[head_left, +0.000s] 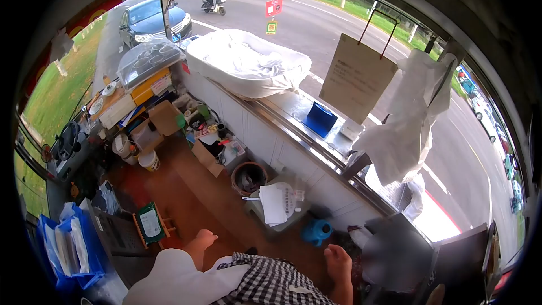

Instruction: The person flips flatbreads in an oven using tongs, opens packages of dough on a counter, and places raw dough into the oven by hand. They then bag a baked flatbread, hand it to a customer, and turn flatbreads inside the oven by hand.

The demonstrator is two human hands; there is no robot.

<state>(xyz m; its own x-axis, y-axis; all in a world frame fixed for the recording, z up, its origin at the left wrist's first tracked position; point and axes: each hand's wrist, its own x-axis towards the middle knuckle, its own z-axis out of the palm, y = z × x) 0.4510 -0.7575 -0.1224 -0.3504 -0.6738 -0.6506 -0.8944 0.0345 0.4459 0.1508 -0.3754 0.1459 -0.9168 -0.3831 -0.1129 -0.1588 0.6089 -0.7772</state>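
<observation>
My left hand (206,239) hangs over the brown floor in front of my body, fingers loosely curled together, with nothing visible in it. Off to its left is a small folding stool (151,223) with a green and white top. My right hand (338,261) is loosely closed too, and I see nothing in it. A blue watering can or jug (317,231) stands just beyond it, apart from the fingers. Ahead, a pad of white paper (274,204) and a pen (250,198) lie on a pale box (293,214). A checked apron (265,277) covers my front.
A cloth-lined basket (248,62) stands on the window counter, near a blue stand (320,120). Below are a round bin (249,178), cardboard boxes (165,117) and a white bucket (149,161). A blue crate (70,245) is left; dark equipment (401,248) is right.
</observation>
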